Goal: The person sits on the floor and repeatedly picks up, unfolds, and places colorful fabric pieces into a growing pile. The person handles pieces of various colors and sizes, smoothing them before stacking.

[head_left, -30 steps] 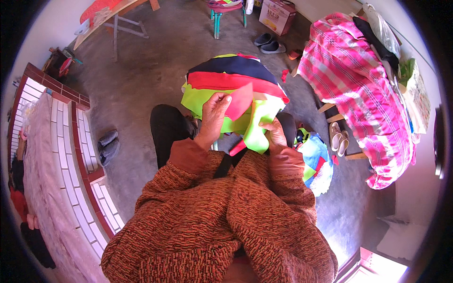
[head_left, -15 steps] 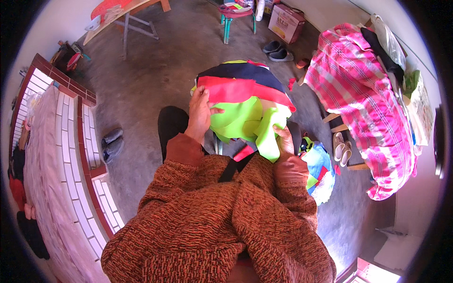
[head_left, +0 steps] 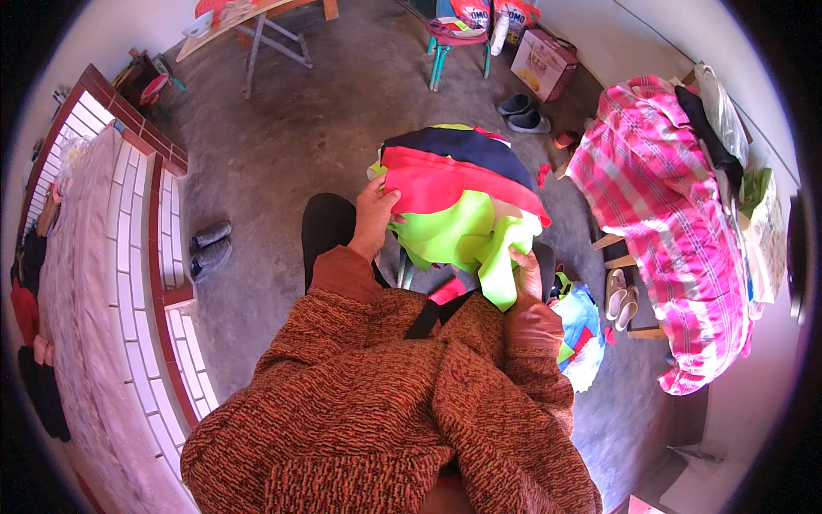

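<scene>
In front of my lap lies a pile of fabric pieces on a low support, mostly hidden under them. Dark navy fabric is at the far side, with a red fabric piece across the middle. Neon yellow-green fabric drapes toward me on the near side. My left hand pinches the left edge of the red piece between thumb and fingers. At the right, my right hand is closed on a hanging fold of the yellow-green fabric; its fingertips are partly covered.
By my right leg stands a bag of coloured scraps. A pink plaid cloth covers furniture along the right, with pale shoes beside it. Grey shoes lie left. Farther off are a stool, a box and dark slippers.
The whole view has shifted, so the room appears lower and more to the right. My left hand has changed its grip slightly at the red piece's edge; my right hand stays on the yellow-green fabric.
</scene>
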`<state>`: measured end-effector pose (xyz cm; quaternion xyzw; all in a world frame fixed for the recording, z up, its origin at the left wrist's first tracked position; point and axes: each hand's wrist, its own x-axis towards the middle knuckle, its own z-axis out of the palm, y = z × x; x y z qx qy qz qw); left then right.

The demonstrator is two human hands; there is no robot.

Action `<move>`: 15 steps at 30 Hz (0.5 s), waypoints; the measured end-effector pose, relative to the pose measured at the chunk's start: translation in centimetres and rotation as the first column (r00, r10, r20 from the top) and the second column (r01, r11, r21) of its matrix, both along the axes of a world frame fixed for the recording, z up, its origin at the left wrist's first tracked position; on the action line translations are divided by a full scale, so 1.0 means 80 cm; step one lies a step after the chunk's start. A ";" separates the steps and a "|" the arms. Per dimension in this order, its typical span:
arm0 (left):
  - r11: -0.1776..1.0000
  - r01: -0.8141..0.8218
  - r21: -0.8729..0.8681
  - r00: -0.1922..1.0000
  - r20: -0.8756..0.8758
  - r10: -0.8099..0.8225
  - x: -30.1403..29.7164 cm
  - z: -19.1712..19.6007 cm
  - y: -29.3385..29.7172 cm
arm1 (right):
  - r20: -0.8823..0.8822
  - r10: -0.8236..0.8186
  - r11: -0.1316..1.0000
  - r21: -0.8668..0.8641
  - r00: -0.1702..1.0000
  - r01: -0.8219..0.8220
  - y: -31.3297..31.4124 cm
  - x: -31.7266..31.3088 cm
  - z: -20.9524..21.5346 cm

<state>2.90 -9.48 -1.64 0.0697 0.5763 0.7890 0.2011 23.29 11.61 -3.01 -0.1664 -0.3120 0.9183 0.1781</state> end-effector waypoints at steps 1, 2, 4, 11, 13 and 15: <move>1.000 0.006 -0.003 1.000 -0.018 -0.006 0.000 0.001 -0.001 | -0.003 0.005 1.000 -0.008 1.000 -0.005 0.000 0.000 0.000; 1.000 0.005 -0.017 0.999 -0.040 -0.006 -0.001 0.002 -0.002 | 0.006 -0.008 1.000 0.004 1.000 0.008 0.001 0.000 -0.002; 0.999 0.006 -0.046 0.997 -0.083 -0.010 -0.001 0.004 -0.005 | 0.026 -0.039 0.999 0.029 0.999 0.038 0.003 0.000 -0.009; 0.972 -0.125 -0.197 0.975 -0.206 0.084 -0.004 0.003 -0.011 | 0.031 -0.033 0.999 0.028 0.999 0.032 -0.005 -0.003 0.004; 0.868 -0.337 -0.366 0.865 -0.485 0.131 0.001 0.001 -0.008 | 0.054 -0.046 0.996 0.074 0.997 0.042 -0.001 -0.004 -0.001; 0.719 -0.569 -0.398 0.623 -0.780 0.061 0.004 0.002 -0.006 | 0.062 -0.046 0.994 0.103 0.997 0.039 0.000 -0.002 -0.005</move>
